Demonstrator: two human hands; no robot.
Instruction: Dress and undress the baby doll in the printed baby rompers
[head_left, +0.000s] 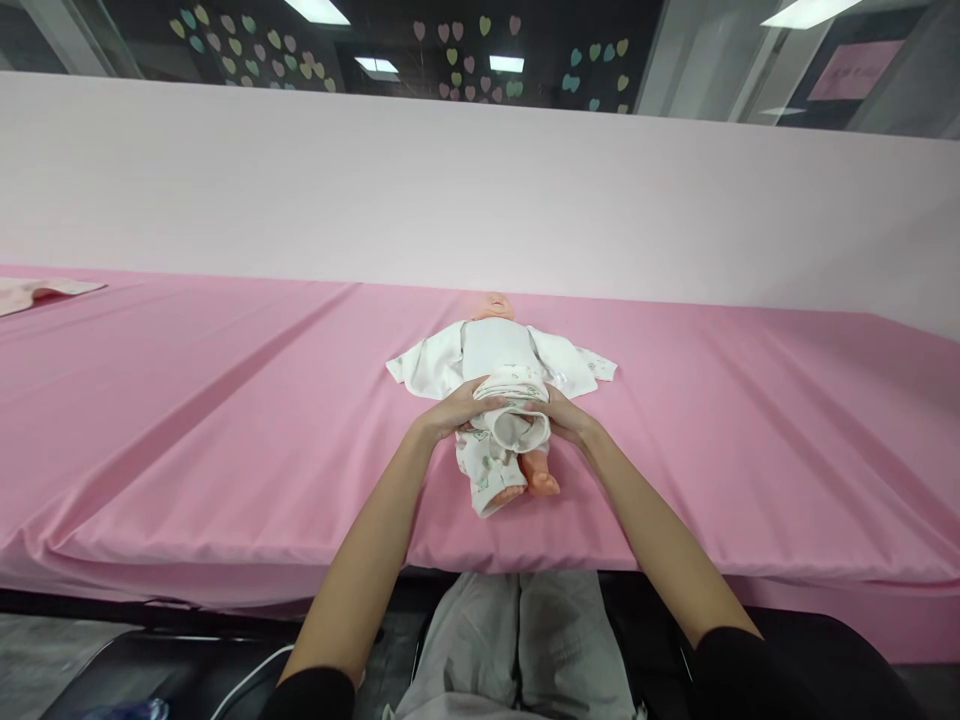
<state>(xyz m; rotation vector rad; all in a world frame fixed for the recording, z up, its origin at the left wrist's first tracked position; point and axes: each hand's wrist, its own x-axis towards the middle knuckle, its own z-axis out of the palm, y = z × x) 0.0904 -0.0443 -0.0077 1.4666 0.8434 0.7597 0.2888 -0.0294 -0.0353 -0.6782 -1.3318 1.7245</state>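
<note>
A baby doll [495, 306] lies on its back, head toward the wall, in a white long-sleeved top [498, 345] with the sleeves spread wide. White printed baby pants [491, 468] cover its hips and one leg. The other pant leg is bunched up in a rolled opening, and the doll's bare foot [541, 475] shows below it. My left hand [463, 408] grips the pants from the left side, thumb over the fabric. From the right, my right hand [568, 414] closes on the bunched cloth. Some fingertips of both hands are hidden in the folds.
A pink sheet [225, 430] with long creases covers the table. A white partition [465, 190] rises behind it. At the far left lies a pale pink cloth [45, 292]. Black chairs [172, 670] and a white cable [251, 680] are below the table's front edge.
</note>
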